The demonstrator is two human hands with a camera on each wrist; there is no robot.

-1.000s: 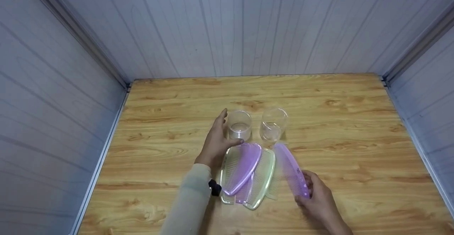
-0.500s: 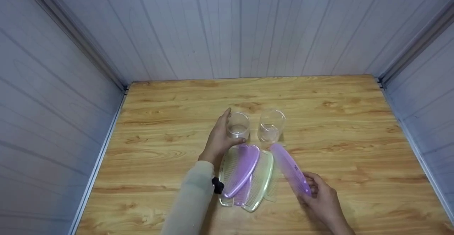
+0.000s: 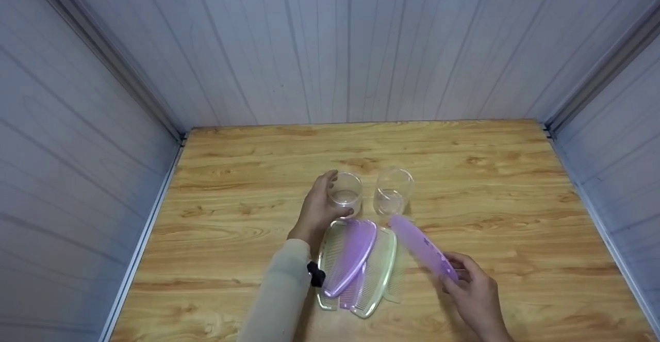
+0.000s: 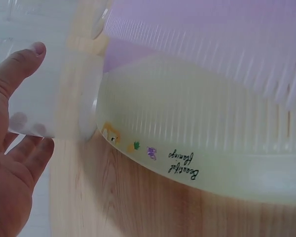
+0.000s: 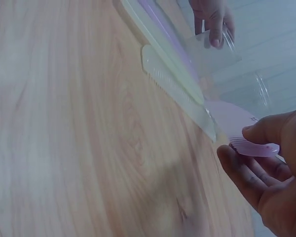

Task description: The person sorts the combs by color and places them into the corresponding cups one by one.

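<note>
My left hand (image 3: 318, 209) grips a clear plastic cup (image 3: 346, 192), thumb on the near side and fingers around the far left. Through the cup wall (image 4: 39, 98) in the left wrist view, fingertips press against it. My right hand (image 3: 472, 290) pinches one end of a purple comb (image 3: 420, 244) between thumb and fingers. The comb slants up and left, its far tip close in front of a second clear cup (image 3: 393, 192). Between the hands lies an overlapping pile of combs: a purple comb (image 3: 358, 259) on top, and a pale green comb (image 3: 381, 275) at its right.
A pale comb (image 5: 175, 91) sticks out from under the pile's right side. The wood-grain table (image 3: 232, 177) is bounded by white panel walls (image 3: 319, 48) at the back and both sides. A black device (image 3: 316, 275) sits on the left wrist.
My left fingers have curled in around the cup. The purple comb in my right hand has turned flatter, its tip shifting slightly left. The head view has tilted up a little.
</note>
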